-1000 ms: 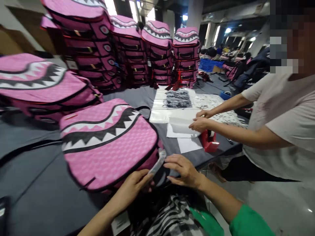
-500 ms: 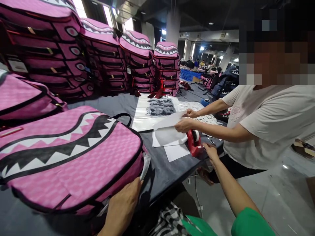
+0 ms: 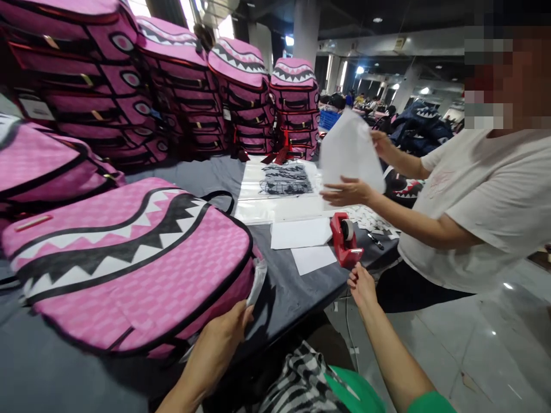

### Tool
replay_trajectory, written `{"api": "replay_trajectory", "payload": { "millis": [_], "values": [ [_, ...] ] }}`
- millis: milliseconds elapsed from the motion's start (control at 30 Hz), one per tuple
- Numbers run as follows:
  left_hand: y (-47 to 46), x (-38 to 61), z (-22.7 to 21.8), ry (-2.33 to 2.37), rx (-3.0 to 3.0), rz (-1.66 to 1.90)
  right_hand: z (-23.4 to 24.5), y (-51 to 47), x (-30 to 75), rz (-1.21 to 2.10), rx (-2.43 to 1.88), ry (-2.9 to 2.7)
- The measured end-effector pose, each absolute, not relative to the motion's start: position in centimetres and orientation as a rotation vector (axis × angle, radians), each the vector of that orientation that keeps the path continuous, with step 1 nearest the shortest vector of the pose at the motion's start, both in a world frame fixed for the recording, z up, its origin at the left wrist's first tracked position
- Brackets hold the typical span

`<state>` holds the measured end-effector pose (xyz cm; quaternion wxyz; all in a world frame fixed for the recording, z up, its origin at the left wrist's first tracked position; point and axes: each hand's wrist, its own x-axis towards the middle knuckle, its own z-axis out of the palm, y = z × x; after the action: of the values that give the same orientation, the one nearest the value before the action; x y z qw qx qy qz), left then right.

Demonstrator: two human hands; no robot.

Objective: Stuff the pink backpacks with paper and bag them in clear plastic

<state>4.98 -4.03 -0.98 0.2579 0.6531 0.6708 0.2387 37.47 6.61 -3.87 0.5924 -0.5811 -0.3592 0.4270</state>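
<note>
A pink backpack (image 3: 129, 258) with a black and white shark-mouth print lies flat on the grey table (image 3: 293, 292) in front of me. My left hand (image 3: 221, 341) grips its near right corner, fingers curled round a bit of clear plastic (image 3: 257, 281) there. My right hand (image 3: 360, 285) is stretched out to the table's edge, just below a red tape dispenser (image 3: 344, 240). Its fingers are curled together and I cannot make out anything in them.
Tall stacks of the same pink backpacks (image 3: 241, 97) line the back and left of the table. Across from me a person in a white shirt (image 3: 486, 206) holds up a white sheet (image 3: 350, 150). White paper sheets (image 3: 301, 232) and clear bags (image 3: 284, 189) lie near the dispenser.
My right hand has left the backpack's corner and reached out to the tape dispenser. The other person has lifted a white sheet off the table. My view has swung left.
</note>
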Motion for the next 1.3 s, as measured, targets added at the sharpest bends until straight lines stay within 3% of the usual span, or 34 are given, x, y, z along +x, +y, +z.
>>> {"api": "replay_trajectory", "payload": {
  "millis": [267, 667, 1100, 1300],
  "values": [
    [-4.5, 5.3, 1.2, 1.737, 1.588, 0.611, -5.7, -0.1, 23.7, 1.918, -0.809, -0.927],
    [-4.7, 5.6, 0.7, 1.827, 1.598, 0.689, -8.0, -0.7, 19.0, 1.754, -0.775, -1.306],
    [-4.3, 4.6, 0.6, 1.688, 1.620, 0.584, -6.7, 2.0, 17.7, 2.013, -0.887, -1.320],
    [-3.9, 5.6, 0.3, 1.875, 1.826, 0.421, -10.4, 2.6, 20.2, 1.896, -1.101, -1.393]
  ]
}}
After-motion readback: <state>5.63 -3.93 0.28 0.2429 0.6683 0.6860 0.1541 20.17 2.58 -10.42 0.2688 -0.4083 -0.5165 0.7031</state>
